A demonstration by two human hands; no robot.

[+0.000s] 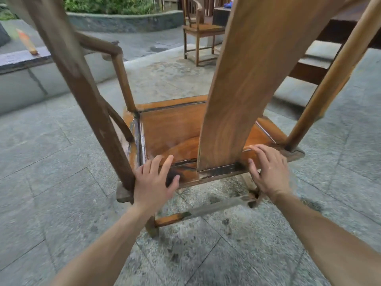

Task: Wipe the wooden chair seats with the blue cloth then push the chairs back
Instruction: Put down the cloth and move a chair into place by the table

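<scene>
A: Where is the brown wooden armchair with the shiny orange seat (pixel 171 129)?

B: It stands right in front of you on the grey stone floor (pixel 51 162). You look down at it from behind, so its tall flat back board (pixel 243 83) rises up through the middle of your view.

A: What is your left hand (pixel 153 180) doing?

B: It lies flat on the back edge of the seat, just beside the left back post (pixel 86 96). Your fingers are spread wide and point forward over the seat. It holds nothing.

A: And your right hand (pixel 267 172)?

B: It rests on the back edge too, on the other side of the back board, near the right back post (pixel 327 83). The fingers are open and spread. It holds nothing.

A: Where is the blue cloth (pixel 227 5)?

B: There is a small blue thing far away at the top, on a dark counter (pixel 221 16). It is too small to tell if that is the cloth.

A: Is there another chair?

B: Yes. A second brown wooden chair (pixel 201 29) stands well apart from yours, just beside that dark counter. A low stone wall with green plants (pixel 107 5) is behind it.
</scene>
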